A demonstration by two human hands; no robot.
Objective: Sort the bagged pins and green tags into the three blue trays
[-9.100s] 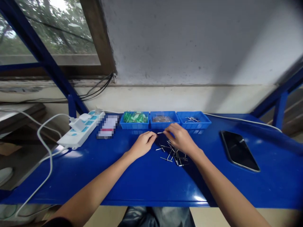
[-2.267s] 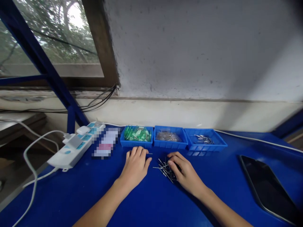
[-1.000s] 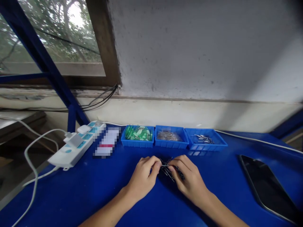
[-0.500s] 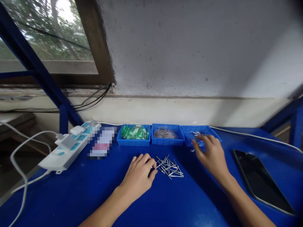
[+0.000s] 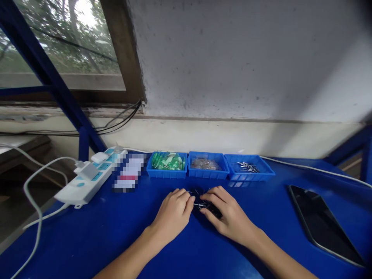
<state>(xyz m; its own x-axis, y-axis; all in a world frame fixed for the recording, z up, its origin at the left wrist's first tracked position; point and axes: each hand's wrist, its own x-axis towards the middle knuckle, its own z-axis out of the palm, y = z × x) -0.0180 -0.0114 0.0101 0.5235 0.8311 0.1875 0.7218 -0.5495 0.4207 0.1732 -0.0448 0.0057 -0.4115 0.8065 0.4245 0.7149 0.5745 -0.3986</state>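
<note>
My left hand point(image 5: 173, 211) is closed in a pinch on a thin silver blind rivet point(image 5: 198, 204), whose end sticks out to the right from the fingertips. Facing it, my right hand point(image 5: 232, 217) reaches over the pile of loose rivets point(image 5: 214, 209), thumb and index finger apart around the pinched rivet's free end. Most of the pile is hidden under the right hand and its shadow. Behind, a blue bin point(image 5: 269, 173) on the right contains several more loose rivets point(image 5: 247, 167).
Two further blue bins stand in the row: the middle bin point(image 5: 209, 174) with a clear bag of small parts, the left bin point(image 5: 167, 174) with green-marked packets. A phone point(image 5: 324, 224) lies at the right. A power strip point(image 5: 87, 180) with plugs and white cables is at the left.
My right hand has come from the right bin toward me and leftward to the pile. The left hand keeps its pinch on the rivet, close to where it was.
</note>
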